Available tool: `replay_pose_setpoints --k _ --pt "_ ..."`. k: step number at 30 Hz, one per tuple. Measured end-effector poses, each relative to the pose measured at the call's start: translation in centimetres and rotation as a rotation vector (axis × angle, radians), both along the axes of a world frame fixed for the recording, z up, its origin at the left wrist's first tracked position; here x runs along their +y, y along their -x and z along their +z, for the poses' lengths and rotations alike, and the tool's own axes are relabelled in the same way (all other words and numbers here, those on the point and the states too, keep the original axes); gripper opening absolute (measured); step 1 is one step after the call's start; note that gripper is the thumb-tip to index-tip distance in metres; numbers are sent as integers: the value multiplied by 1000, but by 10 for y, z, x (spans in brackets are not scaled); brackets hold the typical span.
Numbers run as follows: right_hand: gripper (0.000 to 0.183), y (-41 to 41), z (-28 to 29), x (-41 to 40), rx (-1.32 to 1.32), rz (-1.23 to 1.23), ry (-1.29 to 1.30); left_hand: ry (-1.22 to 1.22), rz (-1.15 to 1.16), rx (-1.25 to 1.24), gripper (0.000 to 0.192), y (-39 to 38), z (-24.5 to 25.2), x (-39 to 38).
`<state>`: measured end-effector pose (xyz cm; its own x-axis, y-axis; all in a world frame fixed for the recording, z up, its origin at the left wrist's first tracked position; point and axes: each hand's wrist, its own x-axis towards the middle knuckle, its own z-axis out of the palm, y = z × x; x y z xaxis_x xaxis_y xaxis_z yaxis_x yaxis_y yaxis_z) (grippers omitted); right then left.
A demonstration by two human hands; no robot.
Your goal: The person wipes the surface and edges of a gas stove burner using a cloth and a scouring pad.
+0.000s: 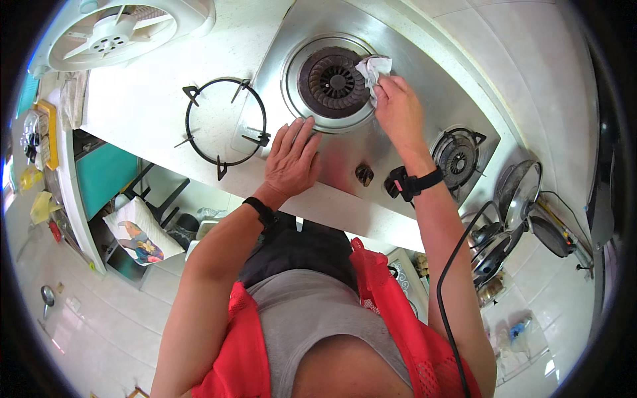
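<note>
My right hand grips a crumpled white wipe, pressed against the right side of the round gas burner. The burner is dark, with a shiny metal ring around it, and is set in a stainless steel cooktop. Flat with its fingers stretched out, my left hand rests on the cooktop's front edge, just below the burner ring. To its left, a black pan support lies off the burner, mostly on the white countertop. A control knob sits between my hands.
A second burner with its pan support on stands at the right. Pans and lids hang or stack beyond it. A white fan is at the upper left. Below the counter lies a printed cushion. A black cable runs along my right arm.
</note>
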<state>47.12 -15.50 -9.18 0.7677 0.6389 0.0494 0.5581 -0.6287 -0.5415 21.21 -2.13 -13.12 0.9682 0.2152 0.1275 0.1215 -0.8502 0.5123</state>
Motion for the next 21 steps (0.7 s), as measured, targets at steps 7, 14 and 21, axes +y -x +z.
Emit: replay_pose_setpoints --k 7,14,21 --pt "25 -55 -16 31 -203 208 63 -2 -11 -8 53 -3 2 0" --pt "28 -93 -11 102 -302 696 -14 -29 -11 -26 51 -2 -2 0" --pt "32 -102 -18 133 -319 1002 -110 -32 4 28 51 1 -2 -1"
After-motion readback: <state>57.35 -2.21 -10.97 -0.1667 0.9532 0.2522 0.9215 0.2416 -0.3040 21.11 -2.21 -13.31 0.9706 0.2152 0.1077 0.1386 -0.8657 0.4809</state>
